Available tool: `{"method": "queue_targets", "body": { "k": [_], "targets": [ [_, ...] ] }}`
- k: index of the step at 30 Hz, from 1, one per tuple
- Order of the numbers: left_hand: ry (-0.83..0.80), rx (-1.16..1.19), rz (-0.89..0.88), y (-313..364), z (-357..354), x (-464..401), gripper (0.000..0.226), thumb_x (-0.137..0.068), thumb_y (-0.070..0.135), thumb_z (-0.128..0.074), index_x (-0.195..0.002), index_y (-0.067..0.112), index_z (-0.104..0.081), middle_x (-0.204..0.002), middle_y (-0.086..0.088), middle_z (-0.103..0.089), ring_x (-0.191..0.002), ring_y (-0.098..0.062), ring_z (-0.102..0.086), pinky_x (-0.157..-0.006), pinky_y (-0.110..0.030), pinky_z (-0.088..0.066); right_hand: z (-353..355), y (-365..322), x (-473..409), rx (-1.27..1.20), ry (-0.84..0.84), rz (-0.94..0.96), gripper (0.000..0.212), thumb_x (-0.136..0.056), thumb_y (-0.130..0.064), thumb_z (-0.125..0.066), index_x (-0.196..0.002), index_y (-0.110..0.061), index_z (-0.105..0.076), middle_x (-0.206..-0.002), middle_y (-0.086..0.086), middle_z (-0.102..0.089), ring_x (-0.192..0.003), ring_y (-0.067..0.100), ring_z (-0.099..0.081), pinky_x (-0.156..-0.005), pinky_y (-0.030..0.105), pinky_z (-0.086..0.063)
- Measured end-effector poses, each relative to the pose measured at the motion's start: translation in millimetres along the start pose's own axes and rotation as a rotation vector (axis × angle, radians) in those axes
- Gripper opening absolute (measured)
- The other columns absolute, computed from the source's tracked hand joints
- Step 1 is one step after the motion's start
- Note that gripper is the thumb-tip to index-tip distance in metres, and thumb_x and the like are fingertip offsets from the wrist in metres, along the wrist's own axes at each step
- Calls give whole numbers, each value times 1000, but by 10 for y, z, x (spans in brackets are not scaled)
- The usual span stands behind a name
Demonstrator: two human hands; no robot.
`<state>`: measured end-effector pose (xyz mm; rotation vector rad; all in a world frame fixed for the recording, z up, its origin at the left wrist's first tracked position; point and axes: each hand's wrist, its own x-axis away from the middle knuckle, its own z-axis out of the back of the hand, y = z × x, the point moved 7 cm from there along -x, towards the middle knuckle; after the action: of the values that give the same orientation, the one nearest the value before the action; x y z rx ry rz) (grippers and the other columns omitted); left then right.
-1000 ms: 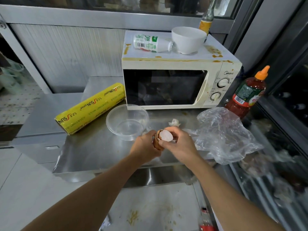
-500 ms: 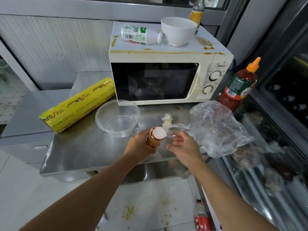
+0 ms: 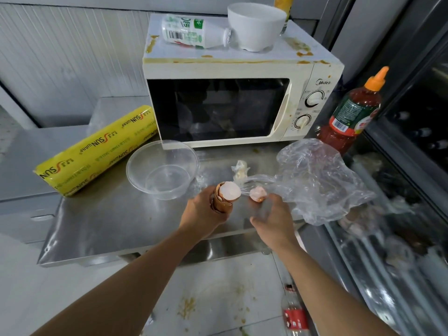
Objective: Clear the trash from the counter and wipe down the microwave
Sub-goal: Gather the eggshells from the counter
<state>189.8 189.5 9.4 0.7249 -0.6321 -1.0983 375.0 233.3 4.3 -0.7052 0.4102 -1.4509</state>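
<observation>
Over the near edge of the steel counter (image 3: pixel 101 224) the person's two hands work a little apart from each other. The left hand (image 3: pixel 204 214) is curled round a stack of brown eggshells (image 3: pixel 224 198), nested one in another, with the pale inside of the top shell turned up. The right hand (image 3: pixel 272 220) is blurred; a small pinkish shell piece (image 3: pixel 258 194) sits at its fingertips, and whether those fingers pinch it or only touch it I cannot tell. That piece lies right against the mouth of a crumpled clear plastic bag (image 3: pixel 320 180), which sprawls across the right end of the counter.

Just beyond the hands a small crumpled white scrap (image 3: pixel 240 171) lies on the steel. To the left of it stands an empty clear plastic bowl (image 3: pixel 162 168), and further left a yellow roll of cling wrap (image 3: pixel 97 150) lies aslant.

At the far side sits the cream microwave (image 3: pixel 242 103), door closed, its top streaked with brownish-yellow stains. On top of it a plastic bottle with a green and white label (image 3: pixel 191 32) lies on its side, its neck next to a white bowl (image 3: pixel 257 25). To the right of the microwave stands a red sauce bottle with an orange cap (image 3: pixel 351 112). Down on the floor, near the right forearm, a small bottle with a red label (image 3: pixel 294 314) lies among yellowish crumbs.
</observation>
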Motion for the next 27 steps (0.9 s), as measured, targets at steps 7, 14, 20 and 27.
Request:
{"method": "queue_targets", "body": {
  "k": [7,14,20,27],
  "targets": [
    [5,-26,5,-54,-8,-143,42,-72,36,-75,-110,24,-59,-98,5,-69,-92,-17,-63,-81,-33,-53,-125,-36,-253,59,132,15,58,-79,-24,-69,-128,-22,-37,-116,9,-54,-107,28,-52,-78,36,-47],
    [11,-45,9,-117,17,-216,39,-72,39,-75,-104,25,-59,-94,8,-69,-89,-16,-64,-79,-34,-54,-210,-62,-437,58,208,24,52,-79,-16,-71,-126,-14,-46,-117,11,-54,-109,26,-48,-83,30,-42],
    [5,-36,-3,-136,32,-229,42,-71,38,-76,-107,26,-59,-96,7,-69,-92,-17,-64,-81,-36,-54,-207,-44,-454,53,293,34,35,-82,-10,-68,-115,-9,-55,-109,13,-59,-105,29,-53,-80,34,-46],
    [6,-39,-23,-99,88,-184,46,-72,38,-76,-112,25,-57,-101,6,-69,-95,-16,-63,-82,-35,-55,-247,-127,-486,22,258,59,41,-80,-13,-71,-113,-12,-47,-108,11,-57,-102,28,-54,-74,28,-40]
  ]
}}
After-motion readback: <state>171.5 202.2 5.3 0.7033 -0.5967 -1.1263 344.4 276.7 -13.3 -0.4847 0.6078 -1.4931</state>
